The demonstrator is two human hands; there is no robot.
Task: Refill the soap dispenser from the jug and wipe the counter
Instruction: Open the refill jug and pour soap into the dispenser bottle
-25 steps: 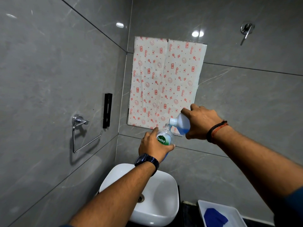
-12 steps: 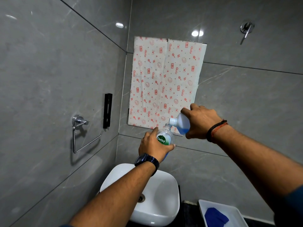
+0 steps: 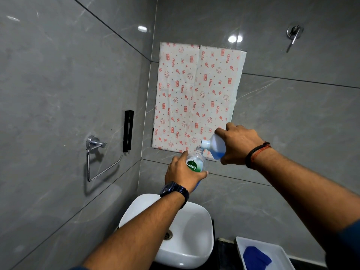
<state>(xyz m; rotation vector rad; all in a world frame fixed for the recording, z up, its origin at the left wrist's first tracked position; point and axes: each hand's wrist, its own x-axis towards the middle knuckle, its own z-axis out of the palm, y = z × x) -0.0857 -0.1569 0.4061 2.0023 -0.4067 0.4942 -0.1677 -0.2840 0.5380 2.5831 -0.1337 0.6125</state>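
Observation:
My left hand [image 3: 182, 172] grips a clear soap dispenser bottle [image 3: 195, 162] with a green Dettol label, held upright above the basin with its pump off and its neck open. My right hand [image 3: 238, 144] holds a white translucent jug [image 3: 215, 146] tilted down to the left. The jug's mouth sits right at the dispenser's open neck. Blue liquid pools in the lower part of the jug. A blue cloth [image 3: 256, 257] lies in a white tray [image 3: 280, 250] at the bottom right.
A white wash basin [image 3: 194, 236] sits below my hands on a dark counter [image 3: 222, 256]. Patterned paper [image 3: 194, 94] covers the wall ahead. A chrome towel ring [image 3: 97, 158] and a black bracket [image 3: 128, 130] hang on the left wall. A chrome tap lever [image 3: 294, 34] sticks out at the upper right.

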